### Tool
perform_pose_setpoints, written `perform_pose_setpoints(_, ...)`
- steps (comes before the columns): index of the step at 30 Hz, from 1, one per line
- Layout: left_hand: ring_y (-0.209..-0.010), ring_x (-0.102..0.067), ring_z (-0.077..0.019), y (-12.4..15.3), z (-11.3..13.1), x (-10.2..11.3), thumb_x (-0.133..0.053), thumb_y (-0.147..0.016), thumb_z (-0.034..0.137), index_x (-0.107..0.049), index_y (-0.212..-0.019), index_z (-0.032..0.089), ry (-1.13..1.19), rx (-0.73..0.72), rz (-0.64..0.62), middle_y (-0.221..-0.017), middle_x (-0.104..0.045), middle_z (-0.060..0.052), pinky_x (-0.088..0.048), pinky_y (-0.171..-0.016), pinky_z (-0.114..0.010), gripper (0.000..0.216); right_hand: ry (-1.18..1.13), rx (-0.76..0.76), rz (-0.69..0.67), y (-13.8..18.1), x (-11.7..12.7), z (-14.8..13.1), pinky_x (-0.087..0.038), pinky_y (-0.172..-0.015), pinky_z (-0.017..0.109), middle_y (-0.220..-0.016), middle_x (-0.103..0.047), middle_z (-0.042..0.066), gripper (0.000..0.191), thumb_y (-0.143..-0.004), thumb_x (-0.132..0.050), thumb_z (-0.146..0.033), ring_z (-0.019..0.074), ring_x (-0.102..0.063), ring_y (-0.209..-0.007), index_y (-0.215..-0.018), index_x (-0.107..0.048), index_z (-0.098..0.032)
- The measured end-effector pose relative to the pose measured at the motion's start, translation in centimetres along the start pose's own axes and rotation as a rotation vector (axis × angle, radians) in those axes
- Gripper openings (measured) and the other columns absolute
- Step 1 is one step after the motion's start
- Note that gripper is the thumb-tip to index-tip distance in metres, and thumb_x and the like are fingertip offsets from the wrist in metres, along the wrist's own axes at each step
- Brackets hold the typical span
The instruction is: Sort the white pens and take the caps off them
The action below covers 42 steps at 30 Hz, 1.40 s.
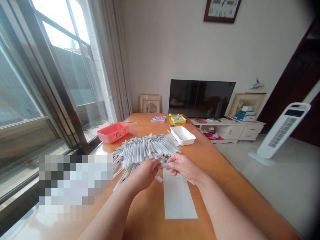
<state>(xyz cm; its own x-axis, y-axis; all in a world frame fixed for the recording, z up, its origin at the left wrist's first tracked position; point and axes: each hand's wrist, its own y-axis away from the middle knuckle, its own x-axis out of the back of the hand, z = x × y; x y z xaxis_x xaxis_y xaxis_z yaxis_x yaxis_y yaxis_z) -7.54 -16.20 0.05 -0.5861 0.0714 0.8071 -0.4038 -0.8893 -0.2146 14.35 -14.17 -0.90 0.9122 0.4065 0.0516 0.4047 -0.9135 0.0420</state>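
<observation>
My left hand [147, 171] is closed, its fingertips pressed together at the near edge of a heap of pens [140, 150]. Facing it, my right hand [182, 166] is pinched too, thumb against the fingers. The two hands almost meet over the top end of a long pale sheet [178, 196]. Something small and clear seems to lie between the fingertips, too small to name. A little clear piece [159, 179] rests on the table below my left hand. The pens look grey and translucent, many lying side by side.
Beyond the pens stand a red plastic basket [113, 132] on the left and a white tray [183, 136] on the right. A yellow box [178, 119] and a magazine [158, 119] lie at the far end of the wooden table [147, 213]. A window runs along the left.
</observation>
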Motion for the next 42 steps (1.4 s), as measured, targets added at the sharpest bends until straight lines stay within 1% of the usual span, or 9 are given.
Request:
perform_pose_setpoints(3, -0.070, -0.054, -0.0148, 0.1, 0.2, 0.1, -0.049, -0.094, 0.030, -0.054, -0.092, 0.022, 0.005, 0.047, 0.011, -0.081, -0.062, 0.001, -0.036, -0.063, -0.025, 0.009, -0.021, 0.016, -0.009, 0.0, 0.0, 0.0, -0.049, -0.064, 0.027, -0.085, -0.072, 0.006, 0.021, -0.081, -0.070, -0.032, 0.0127, -0.060, -0.066, -0.093, -0.060, -0.017)
perform_pose_setpoints(6, -0.069, -0.052, -0.0146, 0.1, 0.4, 0.2, -0.045, -0.096, 0.030, -0.050, -0.081, 0.022, -0.052, 0.043, -0.001, -0.078, -0.061, 0.001, -0.034, -0.063, -0.026, 0.018, -0.043, -0.001, -0.012, -0.1, 0.2, 0.0, -0.050, -0.066, 0.029, -0.087, -0.073, 0.007, 0.022, -0.080, -0.072, -0.031, 0.0136, -0.062, -0.067, -0.093, -0.060, -0.017)
perform_pose_setpoints(10, -0.075, -0.055, -0.0165, 0.1, 0.4, 0.4, -0.040, -0.098, 0.029, -0.051, -0.078, 0.021, -0.070, 0.015, 0.006, -0.083, -0.063, -0.002, -0.036, -0.067, -0.027, 0.025, -0.063, -0.021, 0.011, -0.1, 0.5, 0.1, -0.051, -0.067, 0.029, -0.084, -0.072, 0.006, 0.018, -0.079, -0.070, -0.027, 0.0134, -0.061, -0.066, -0.091, -0.060, -0.018)
perform_pose_setpoints(16, -0.078, -0.058, -0.0171, 0.0, 0.3, 0.2, -0.041, -0.099, 0.029, -0.053, -0.079, 0.021, -0.114, 0.005, -0.016, -0.086, -0.063, -0.002, -0.038, -0.068, -0.027, 0.025, -0.024, -0.084, 0.101, -0.3, 0.3, 0.4, -0.043, -0.055, 0.023, -0.079, -0.069, 0.005, 0.012, -0.075, -0.060, -0.019, 0.0135, -0.058, -0.066, -0.087, -0.057, -0.019)
perform_pose_setpoints(21, -0.082, -0.060, -0.0187, 0.0, 0.9, 0.6, -0.044, -0.098, 0.028, -0.062, -0.089, 0.023, -0.320, 0.023, -0.014, -0.094, -0.063, -0.004, -0.037, -0.067, -0.029, 0.021, 0.087, -0.139, 0.123, -0.6, -0.3, 0.8, -0.036, -0.049, 0.022, -0.076, -0.068, 0.003, 0.010, -0.077, -0.059, -0.022, 0.0124, -0.054, -0.060, -0.087, -0.057, -0.021)
perform_pose_setpoints(26, -0.095, -0.058, -0.0249, 0.1, 1.6, 0.8, -0.052, -0.092, 0.021, -0.069, -0.100, 0.028, -0.542, -0.002, 0.031, -0.095, -0.064, -0.005, -0.037, -0.081, -0.037, 0.021, 0.294, -0.113, 0.175, -1.1, -0.2, 1.7, -0.036, -0.050, 0.023, -0.067, -0.064, -0.001, 0.019, -0.080, -0.062, -0.026, 0.0136, -0.053, -0.056, -0.098, -0.060, -0.023)
perform_pose_setpoints(34, -0.099, -0.054, -0.0266, 0.3, 2.1, 0.8, -0.055, -0.088, 0.017, -0.073, -0.098, 0.032, -0.615, -0.049, 0.135, -0.093, -0.065, -0.004, -0.028, -0.101, -0.051, 0.025, 0.508, 0.008, 0.127, -1.5, -0.5, 3.0, -0.035, -0.052, 0.023, -0.070, -0.061, -0.004, 0.029, -0.072, -0.062, -0.016, 0.0117, -0.049, -0.055, -0.100, -0.067, -0.025)
perform_pose_setpoints(38, -0.102, -0.053, -0.0262, 0.4, 2.3, 0.9, -0.058, -0.087, 0.018, -0.073, -0.096, 0.032, -0.608, -0.066, 0.153, -0.093, -0.066, -0.002, -0.021, -0.109, -0.055, 0.023, 0.618, 0.053, 0.143, -1.6, -0.9, 3.2, -0.036, -0.056, 0.023, -0.071, -0.064, -0.001, 0.013, -0.078, -0.063, -0.025, 0.0145, -0.056, -0.063, -0.089, -0.071, -0.022)
perform_pose_setpoints(42, -0.103, -0.053, -0.0272, 0.6, 1.9, 1.8, -0.055, -0.090, 0.021, -0.072, -0.098, 0.032, -0.611, 0.019, 0.213, -0.096, -0.067, -0.003, -0.022, -0.107, -0.055, 0.022, 0.683, 0.039, 0.180, -1.4, -0.1, 3.0, -0.033, -0.056, 0.024, -0.071, -0.065, -0.001, 0.007, -0.081, -0.061, -0.026, 0.0137, -0.054, -0.061, -0.081, -0.067, -0.022)
